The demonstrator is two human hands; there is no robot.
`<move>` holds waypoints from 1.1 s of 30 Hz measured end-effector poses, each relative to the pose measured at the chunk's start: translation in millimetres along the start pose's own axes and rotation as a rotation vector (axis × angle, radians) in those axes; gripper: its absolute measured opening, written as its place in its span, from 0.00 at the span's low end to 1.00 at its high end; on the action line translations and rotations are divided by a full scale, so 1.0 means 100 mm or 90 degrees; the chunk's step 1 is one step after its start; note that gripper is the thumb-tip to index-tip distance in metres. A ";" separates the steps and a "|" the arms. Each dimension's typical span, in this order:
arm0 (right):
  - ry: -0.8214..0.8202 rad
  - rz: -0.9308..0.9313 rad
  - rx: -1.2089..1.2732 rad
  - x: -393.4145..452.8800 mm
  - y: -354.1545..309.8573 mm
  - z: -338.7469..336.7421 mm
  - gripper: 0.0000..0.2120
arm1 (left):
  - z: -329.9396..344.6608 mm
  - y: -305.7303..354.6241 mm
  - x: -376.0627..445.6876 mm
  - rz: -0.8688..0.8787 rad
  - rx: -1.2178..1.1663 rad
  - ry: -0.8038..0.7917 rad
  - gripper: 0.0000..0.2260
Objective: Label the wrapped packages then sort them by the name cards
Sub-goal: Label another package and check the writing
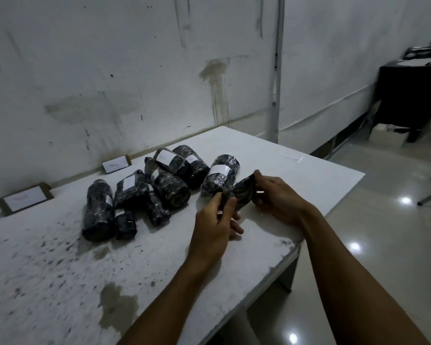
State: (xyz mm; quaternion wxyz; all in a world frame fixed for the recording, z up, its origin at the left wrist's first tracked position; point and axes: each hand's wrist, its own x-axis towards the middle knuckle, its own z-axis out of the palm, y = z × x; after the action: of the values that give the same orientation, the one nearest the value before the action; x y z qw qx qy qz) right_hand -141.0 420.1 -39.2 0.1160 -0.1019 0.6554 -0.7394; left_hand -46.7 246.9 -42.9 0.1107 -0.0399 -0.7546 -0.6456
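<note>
While your forearms reached out over the near edge of the white bench (60,282), both hands met on one small wrapped package (241,191), held just above the bench top. Your left hand (213,230) had its grip closed on the package's nearer end, thumb and fingertips pinching the dark wrap. Your right hand (278,197) had its grip closed round the farther end, thumb on top and fingers curled beneath. The package lay tilted between them, and I could not tell whether it carried a label.

Just beyond that package, touching or nearly touching it, lay a labelled package (220,175) with a white strip across its wrap. To the left of the held package sat a pile of wrapped packages (147,190), dark and glossy, several showing white labels, some lying across one another.

Farther from the held package, toward the stained wall (110,70), two name cards stood at the bench's back edge: one name card (116,164) behind the pile, the other name card (25,199) well to its left. Their writing was too faint to read.
</note>
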 end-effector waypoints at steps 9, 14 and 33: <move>0.429 -0.134 -0.561 0.70 0.09 -0.63 0.12 | -0.10 0.05 0.06 -0.085 -0.125 0.039 0.15; 0.497 0.132 -0.895 0.94 0.08 -0.69 0.29 | -0.13 0.09 0.09 -0.107 -0.205 0.075 0.13; 0.560 -0.181 -0.833 0.88 0.04 -0.61 0.08 | -0.17 0.13 0.10 -0.153 -0.253 0.127 0.14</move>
State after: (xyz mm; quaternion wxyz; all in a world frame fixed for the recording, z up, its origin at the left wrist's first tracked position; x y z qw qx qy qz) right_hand -243.1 450.7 -50.4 -0.3317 0.0694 0.9225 -0.1850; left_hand -51.9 231.3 -25.6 0.0974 0.0932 -0.5975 -0.7905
